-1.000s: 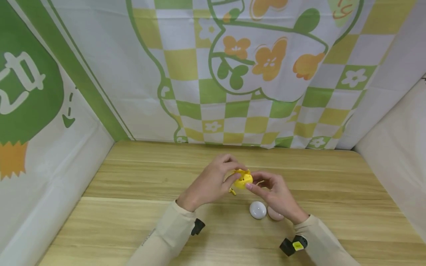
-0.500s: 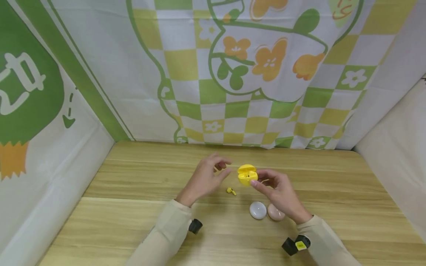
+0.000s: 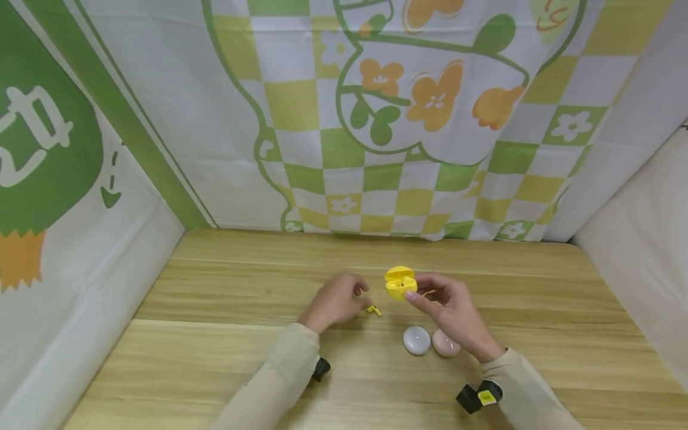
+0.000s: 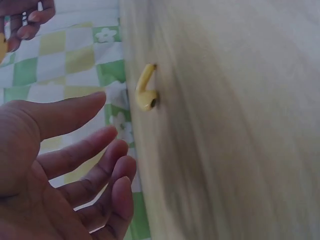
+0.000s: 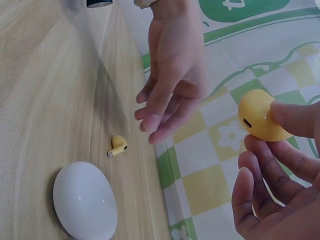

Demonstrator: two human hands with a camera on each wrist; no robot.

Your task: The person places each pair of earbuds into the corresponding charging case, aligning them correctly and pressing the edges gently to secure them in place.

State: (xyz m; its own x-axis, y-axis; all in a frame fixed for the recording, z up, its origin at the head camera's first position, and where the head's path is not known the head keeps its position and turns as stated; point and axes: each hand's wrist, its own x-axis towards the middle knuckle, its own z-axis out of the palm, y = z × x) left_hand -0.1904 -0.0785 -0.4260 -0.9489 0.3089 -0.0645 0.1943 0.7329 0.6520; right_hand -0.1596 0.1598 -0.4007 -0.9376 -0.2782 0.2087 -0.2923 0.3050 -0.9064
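My right hand (image 3: 451,310) grips a yellow earbud case (image 3: 400,283), thumb on its front and fingers behind; the lid stands raised. In the right wrist view the case (image 5: 262,115) shows a charging slot at its base. One yellow earbud (image 4: 146,90) lies on the wooden table. Just above it hovers my left hand (image 3: 338,298), with loosely bent fingers and nothing between them; in the left wrist view a gap separates the fingertips (image 4: 102,97) from the earbud.
Nearer me on the table (image 3: 215,370) lie a white rounded case (image 3: 416,340) and a pinkish one (image 3: 445,343), side by side. A patterned cloth (image 3: 376,179) hangs behind the table's far edge, with white side panels left and right.
My left hand has let go of the yellow case, drawn back left, then come down toward the earbud. The right hand still holds the case, shifted slightly right, its opened lid now in plain view.
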